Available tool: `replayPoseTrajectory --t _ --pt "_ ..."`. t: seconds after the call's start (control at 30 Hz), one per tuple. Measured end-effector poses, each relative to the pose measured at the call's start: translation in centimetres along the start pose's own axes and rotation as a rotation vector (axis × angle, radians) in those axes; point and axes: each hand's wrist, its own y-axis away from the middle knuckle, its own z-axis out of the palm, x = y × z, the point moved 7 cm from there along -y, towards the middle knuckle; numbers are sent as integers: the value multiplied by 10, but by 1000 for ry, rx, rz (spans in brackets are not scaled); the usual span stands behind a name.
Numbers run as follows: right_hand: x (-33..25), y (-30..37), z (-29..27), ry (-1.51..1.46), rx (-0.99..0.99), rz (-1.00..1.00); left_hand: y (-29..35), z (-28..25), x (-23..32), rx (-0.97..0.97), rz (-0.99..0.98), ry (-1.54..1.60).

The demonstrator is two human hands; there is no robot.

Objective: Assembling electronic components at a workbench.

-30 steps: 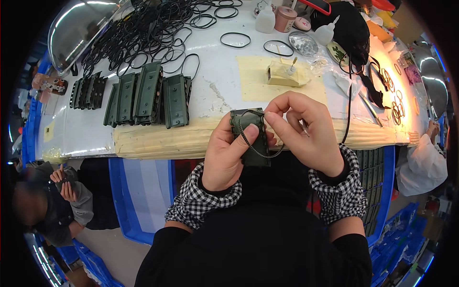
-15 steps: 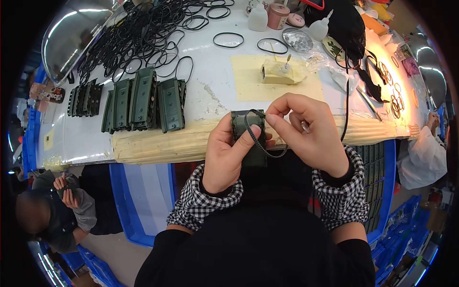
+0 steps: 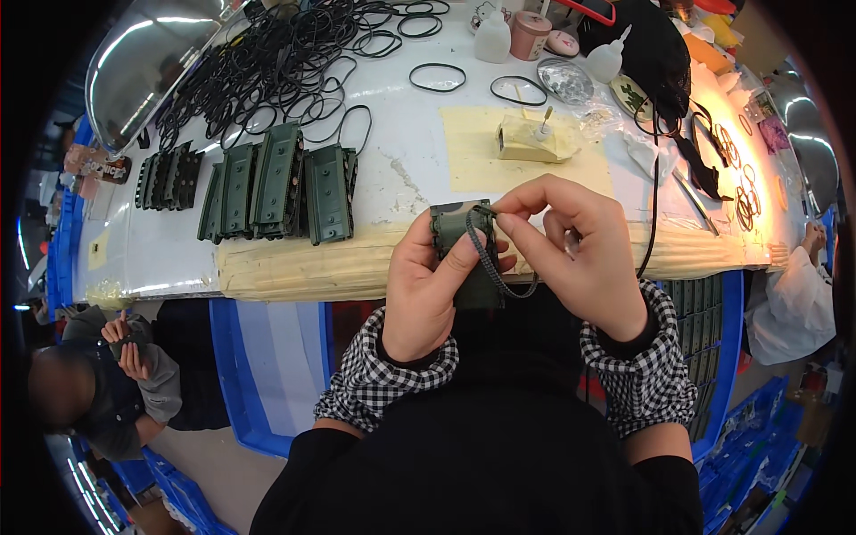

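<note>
My left hand point(image 3: 419, 290) is closed round a green plastic toy tank chassis point(image 3: 450, 234), its thumb lying along the top. A black ribbed rubber track point(image 3: 488, 259) is against the right side of the chassis and hangs below it in a slack loop. At the far right corner of the chassis, my right hand point(image 3: 575, 250) pinches the track between thumb and forefinger. The other fingers of that hand are curled in. My left fingers partly hide the underside of the chassis.
Several green chassis point(image 3: 278, 183) stand on the left of the table, below a heap of black tracks point(image 3: 259, 67). A cream block point(image 3: 530, 141) rests on yellow paper beyond my hands. Blue trays point(image 3: 245, 383) flank my lap. A co-worker point(image 3: 116, 383) sits at the left.
The slack track loop has shifted slightly, and the chassis is tilted a little differently. Both hands keep their hold. The whole view has moved slightly.
</note>
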Motion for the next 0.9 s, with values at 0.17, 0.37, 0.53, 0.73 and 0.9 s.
replayPoseTrajectory --t 0.17,0.37,0.53,0.73,0.9 --pt "7 9 2 26 139 -96 1 4 3 23 29 -28" --pt "-5 17 9 197 261 -383 4 3 4 66 77 -181" --pt "2 14 5 57 151 -153 5 2 1 76 -38 -2" --pt "7 19 9 67 232 -185 4 -1 -7 113 71 -81" --pt "26 11 7 -176 225 8 -6 4 0 54 82 -9"
